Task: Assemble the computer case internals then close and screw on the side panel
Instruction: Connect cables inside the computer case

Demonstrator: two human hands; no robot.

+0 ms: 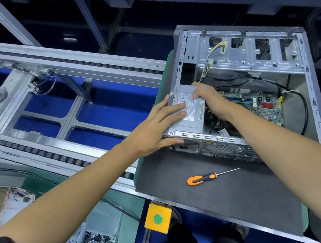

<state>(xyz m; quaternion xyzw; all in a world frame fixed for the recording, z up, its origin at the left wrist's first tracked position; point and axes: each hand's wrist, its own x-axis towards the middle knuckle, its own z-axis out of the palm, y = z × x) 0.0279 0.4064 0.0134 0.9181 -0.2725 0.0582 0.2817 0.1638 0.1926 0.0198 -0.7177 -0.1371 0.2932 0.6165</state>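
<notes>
Both hands on grey metal power supply box (186, 114) in near-left corner of open steel computer case (253, 66) on bench (221, 192). Left hand (156, 128) flat, fingers straight across top; right hand (206, 96) curled over far edge. Long axis toward case rear.

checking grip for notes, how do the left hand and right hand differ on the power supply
The left hand lies flat, fingers straight across the label of the power supply, thumb against the case's outer edge. The right hand curls over its far inner side, reaching inside the case. Both touch it.
</notes>
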